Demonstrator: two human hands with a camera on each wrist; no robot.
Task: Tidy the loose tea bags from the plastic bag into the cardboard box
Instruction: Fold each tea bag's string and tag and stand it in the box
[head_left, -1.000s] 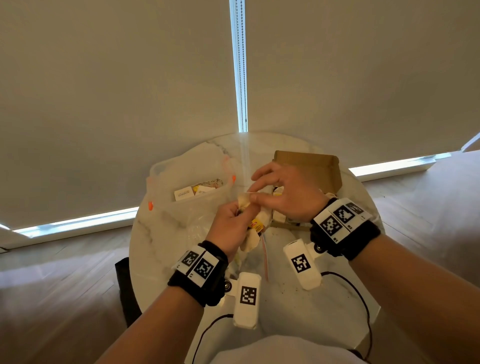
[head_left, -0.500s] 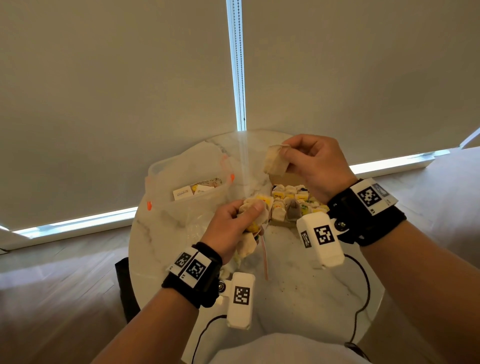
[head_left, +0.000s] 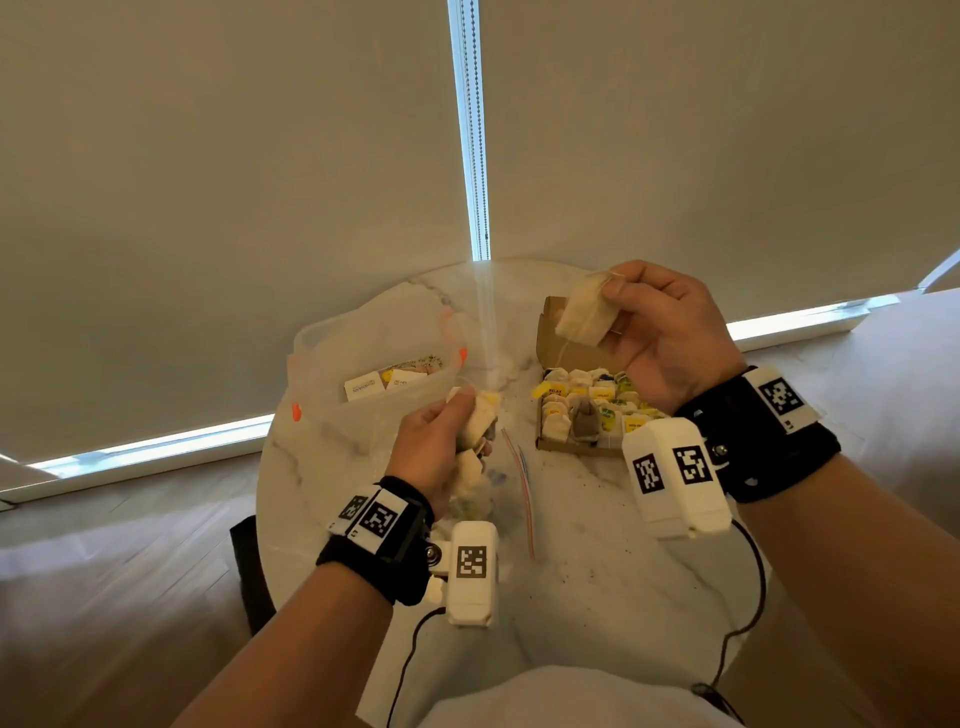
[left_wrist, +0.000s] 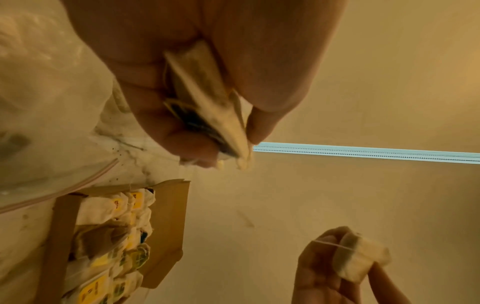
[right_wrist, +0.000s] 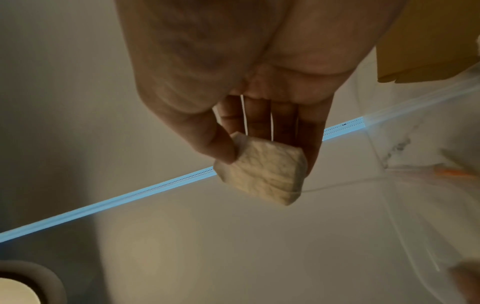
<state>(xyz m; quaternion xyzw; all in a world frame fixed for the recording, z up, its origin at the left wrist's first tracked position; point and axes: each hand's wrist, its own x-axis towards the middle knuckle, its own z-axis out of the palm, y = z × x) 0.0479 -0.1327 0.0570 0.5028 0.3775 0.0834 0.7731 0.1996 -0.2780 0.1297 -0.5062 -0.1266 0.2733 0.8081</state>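
Left hand (head_left: 434, 447): we cannot count the tea bags (head_left: 475, 431) bunched in its grip.
Tag print in cardboard box (head_left: 566, 447): too small for us to read.
Plastic bag (head_left: 363, 358): contents blurred behind film.

- The right hand (head_left: 670, 332) is raised, palm turned towards the person, wrist bent back; its forearm reaches in from the lower right.
- Its thumb presses a single tea bag (head_left: 584, 317) against the fingertips (right_wrist: 309, 156), the other fingers lying nearly straight behind it.
- The left hand (head_left: 434, 449) sits lower and nearer the body, back of the hand up.
- Its grip is a curled fist, thumb on top, closed round a bunch of tea bags (head_left: 475, 434).
- Both wrists carry black straps with white marker blocks.
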